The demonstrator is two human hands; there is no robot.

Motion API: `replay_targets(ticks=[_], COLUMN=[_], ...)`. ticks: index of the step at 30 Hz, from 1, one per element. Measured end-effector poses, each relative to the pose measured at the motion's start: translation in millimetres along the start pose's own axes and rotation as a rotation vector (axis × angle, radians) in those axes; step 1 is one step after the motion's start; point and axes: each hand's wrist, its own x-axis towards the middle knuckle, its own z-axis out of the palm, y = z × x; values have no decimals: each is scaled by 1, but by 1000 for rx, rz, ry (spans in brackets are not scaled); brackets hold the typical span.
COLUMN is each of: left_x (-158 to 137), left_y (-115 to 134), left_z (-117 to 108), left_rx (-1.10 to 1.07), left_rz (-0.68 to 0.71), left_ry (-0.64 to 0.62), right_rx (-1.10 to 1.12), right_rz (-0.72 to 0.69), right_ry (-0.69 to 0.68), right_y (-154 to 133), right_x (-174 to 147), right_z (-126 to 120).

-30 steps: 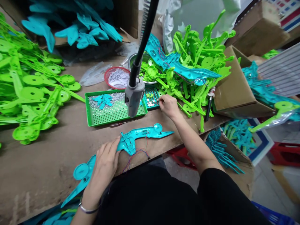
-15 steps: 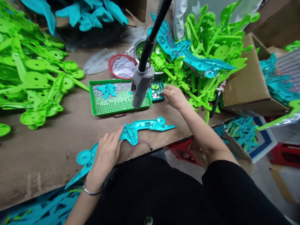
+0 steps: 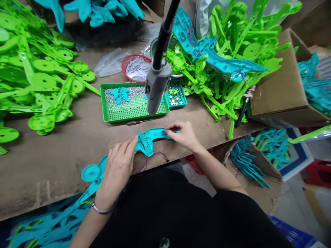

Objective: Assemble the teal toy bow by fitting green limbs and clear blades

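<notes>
One teal shell [image 3: 147, 141] lay flat at the near edge of the bench [image 3: 51, 165], at 6 o'clock from the green tray [image 3: 129, 112]. Red and blue wires [image 3: 155, 156] trailed off its near side.

Left hand [image 3: 119, 168] lay palm down on the shell's left part, fingers loosely spread, fingertips touching the ribbed middle. One bracelet [image 3: 102, 210] on that wrist.

Right hand [image 3: 182, 134] rested on the shell's right end, thumb and forefinger pinched together on it; whether they held a small part couldn't be told.

Two perforated trays sat side by side at 12 o'clock from the shell: the green tray with small teal pieces and tiny metal bits, and one smaller teal tray [image 3: 177, 97] with round metal discs. One hanging power driver [image 3: 156, 89] was in front of them. One red basket [image 3: 136, 67] stood at 12 o'clock from the green tray. Green part heaps [image 3: 38, 79] at 10 and 2 o'clock, too many to count.
</notes>
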Motion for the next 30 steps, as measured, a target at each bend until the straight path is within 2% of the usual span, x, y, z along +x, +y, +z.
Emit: replay_targets(ticks=[4, 8, 11, 14, 17, 20, 22, 27, 30], left_x=[-3, -5, -5, -5, -5, -4, -4, -3, -4], left_y=[4, 7, 7, 4, 1, 0, 1, 1, 1], left_z=[-2, -4, -5, -5, -3, -3, -2, -2, -1], left_rx=[-3, -1, -12, -42, -54, -66, -72, -67, -64], left_rz=[1, 1, 0, -4, -10, -17, -24, -25, -31], left_ry=[30, 38, 44, 38, 35, 40, 38, 36, 32], right_rx=[-40, -268, -432, -444, -415, -507, -568, -707, -720], right_rz=[13, -152, -260, -300, -340, -314, -256, -101, -90], right_ry=[107, 196, 212, 168, 180, 372, 392, 354, 375], right_y=[4, 3, 1, 0, 2, 11, 20, 36, 37], right_x=[-10, -17, -25, -23, -1, 36, 60, 96, 102], right_z=[13, 21, 27, 20, -4, -32, -42, -41, -42])
